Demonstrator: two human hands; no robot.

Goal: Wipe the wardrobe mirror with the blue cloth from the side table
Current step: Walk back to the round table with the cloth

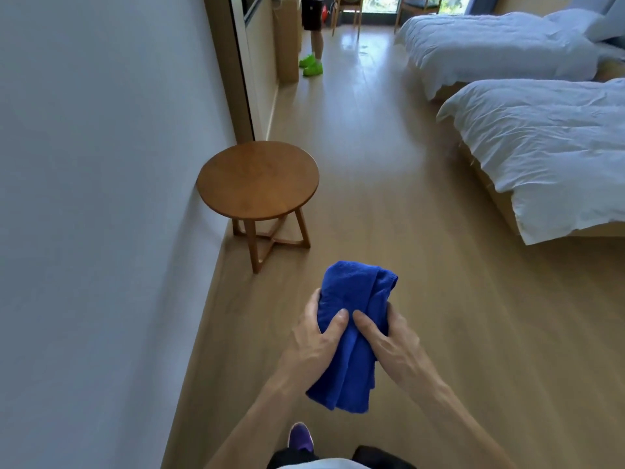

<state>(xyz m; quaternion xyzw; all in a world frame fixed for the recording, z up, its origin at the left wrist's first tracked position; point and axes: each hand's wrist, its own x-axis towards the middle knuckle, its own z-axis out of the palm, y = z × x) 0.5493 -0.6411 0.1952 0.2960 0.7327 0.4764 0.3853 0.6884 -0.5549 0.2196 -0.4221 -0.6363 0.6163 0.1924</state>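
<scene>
The blue cloth (351, 319) is folded into a loose bundle and hangs in front of me, above the wooden floor. My left hand (316, 343) grips its left side and my right hand (392, 346) grips its right side, thumbs pressed on the front. The round wooden side table (257, 181) stands against the white wall ahead and to the left, its top bare. Further along that wall a narrow, dark-edged strip that may be the wardrobe mirror (241, 62) shows edge-on; its face is hidden from here.
Two beds with white duvets (541, 143) fill the right side. A person in black shorts and green shoes (311, 64) stands at the far end by a wooden cabinet. Wooden chairs (348, 11) stand by the window. An open strip of floor runs down the middle.
</scene>
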